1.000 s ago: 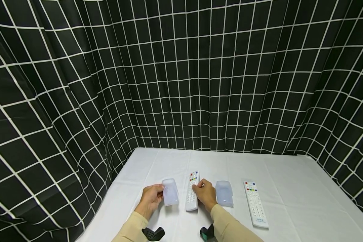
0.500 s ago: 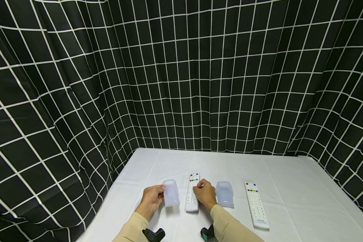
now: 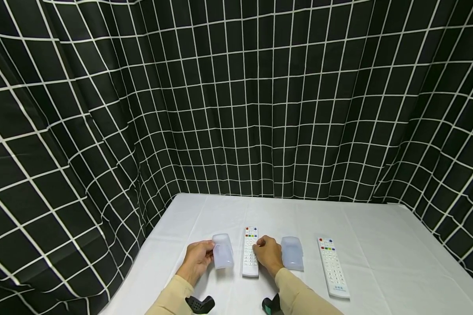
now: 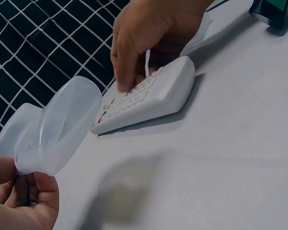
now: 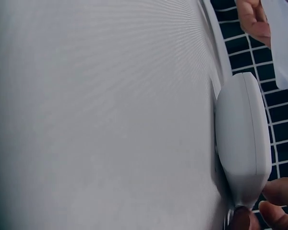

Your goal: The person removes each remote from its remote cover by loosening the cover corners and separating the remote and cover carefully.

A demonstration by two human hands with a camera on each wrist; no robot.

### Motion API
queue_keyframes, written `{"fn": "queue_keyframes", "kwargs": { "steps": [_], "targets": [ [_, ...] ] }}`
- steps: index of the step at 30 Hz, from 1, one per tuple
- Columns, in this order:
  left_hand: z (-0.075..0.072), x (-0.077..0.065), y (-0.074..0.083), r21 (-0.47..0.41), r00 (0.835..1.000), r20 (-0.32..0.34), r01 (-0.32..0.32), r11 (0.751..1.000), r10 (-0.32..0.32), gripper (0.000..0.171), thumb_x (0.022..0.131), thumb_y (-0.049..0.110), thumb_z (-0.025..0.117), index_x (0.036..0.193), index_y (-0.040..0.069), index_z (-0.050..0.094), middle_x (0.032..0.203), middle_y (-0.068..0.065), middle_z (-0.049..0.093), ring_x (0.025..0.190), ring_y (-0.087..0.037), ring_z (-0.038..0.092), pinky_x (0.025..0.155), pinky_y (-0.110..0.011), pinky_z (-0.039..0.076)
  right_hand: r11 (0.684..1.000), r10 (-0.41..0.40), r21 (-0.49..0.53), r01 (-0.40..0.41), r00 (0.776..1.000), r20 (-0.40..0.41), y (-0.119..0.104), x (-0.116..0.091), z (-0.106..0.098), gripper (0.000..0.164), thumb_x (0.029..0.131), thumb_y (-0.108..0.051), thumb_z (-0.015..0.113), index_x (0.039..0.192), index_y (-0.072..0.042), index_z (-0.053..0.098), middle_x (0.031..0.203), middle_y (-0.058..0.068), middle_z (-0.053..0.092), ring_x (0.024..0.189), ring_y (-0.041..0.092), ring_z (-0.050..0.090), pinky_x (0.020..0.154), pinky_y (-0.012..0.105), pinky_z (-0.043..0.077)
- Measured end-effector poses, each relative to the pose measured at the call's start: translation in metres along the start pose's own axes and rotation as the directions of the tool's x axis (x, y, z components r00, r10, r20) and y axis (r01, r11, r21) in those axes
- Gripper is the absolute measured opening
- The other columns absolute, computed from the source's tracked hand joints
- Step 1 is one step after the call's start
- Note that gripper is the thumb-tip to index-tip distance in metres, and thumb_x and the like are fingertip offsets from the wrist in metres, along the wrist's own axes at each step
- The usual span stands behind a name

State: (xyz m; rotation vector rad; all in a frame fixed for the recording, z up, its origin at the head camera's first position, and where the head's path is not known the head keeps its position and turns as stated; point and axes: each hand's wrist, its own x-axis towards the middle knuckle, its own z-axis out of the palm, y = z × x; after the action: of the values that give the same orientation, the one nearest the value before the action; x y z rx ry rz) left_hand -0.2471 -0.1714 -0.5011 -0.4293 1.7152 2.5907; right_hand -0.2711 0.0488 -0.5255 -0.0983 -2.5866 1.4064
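My left hand pinches the edge of a translucent silicone remote cover, held up over the table. In the left wrist view the cover's open end shows between thumb and fingers. A white remote control with coloured buttons lies right of it, buttons up, its long side pointing away from me. My right hand grips the remote's right side, fingertips over the buttons. In the right wrist view the remote's near end shows, with a dark shadow along the cloth beneath it.
A second translucent cover lies just right of my right hand. Farther right, a second white remote control lies slanted on the white cloth-covered table. A black curtain with a white grid hangs around the back and sides.
The remote in my right hand has turned slightly, its far end swinging left and a little nearer, so it lies straighter. My left hand keeps its cover almost still.
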Motion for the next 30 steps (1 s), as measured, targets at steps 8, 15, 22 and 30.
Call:
{"fn": "queue_keyframes", "kwargs": {
  "steps": [8,15,22,30],
  "targets": [
    [0.004,0.011,0.001,0.037,1.000,-0.018,-0.008,0.999,0.009,0.015,0.088,-0.011,0.054,0.102,-0.016,0.055,0.089,-0.015,0.059,0.079,-0.022,0.056,0.068,-0.030,0.048,0.996,-0.033,0.078,0.037,0.998,-0.048,-0.003,-0.002,-0.013,0.005,0.080,-0.008,0.070,0.076,-0.006,0.066,0.066,-0.002,0.058,0.063,0.015,0.053,0.055,0.029,0.043],
    [0.006,0.026,0.004,0.065,1.000,-0.009,-0.007,0.998,0.008,0.009,0.088,-0.011,0.053,0.096,-0.013,0.057,0.087,-0.013,0.058,0.077,-0.020,0.054,0.066,-0.029,0.046,0.992,-0.033,0.123,0.040,0.998,-0.053,-0.015,-0.001,-0.028,0.006,0.082,-0.011,0.072,0.080,-0.008,0.068,0.070,-0.002,0.061,0.064,0.014,0.055,0.057,0.029,0.046],
    [0.008,0.043,0.004,0.105,1.000,0.007,-0.002,0.994,0.001,0.016,0.089,-0.013,0.049,0.103,-0.017,0.055,0.084,-0.012,0.058,0.076,-0.020,0.055,0.066,-0.028,0.047,0.978,-0.024,0.206,0.037,0.997,-0.068,-0.026,-0.002,-0.046,0.007,0.084,-0.010,0.069,0.083,-0.003,0.068,0.069,0.001,0.061,0.057,0.013,0.058,0.051,0.028,0.049],
    [0.009,0.050,0.006,0.107,1.000,-0.018,0.025,0.994,-0.023,0.020,0.088,-0.014,0.050,0.106,-0.019,0.054,0.084,-0.013,0.059,0.076,-0.020,0.055,0.066,-0.029,0.048,0.973,0.009,0.229,0.011,0.996,-0.086,-0.029,-0.005,-0.058,0.008,0.084,-0.012,0.069,0.085,-0.004,0.070,0.070,0.001,0.062,0.058,0.013,0.058,0.051,0.027,0.051]
  ]
}}
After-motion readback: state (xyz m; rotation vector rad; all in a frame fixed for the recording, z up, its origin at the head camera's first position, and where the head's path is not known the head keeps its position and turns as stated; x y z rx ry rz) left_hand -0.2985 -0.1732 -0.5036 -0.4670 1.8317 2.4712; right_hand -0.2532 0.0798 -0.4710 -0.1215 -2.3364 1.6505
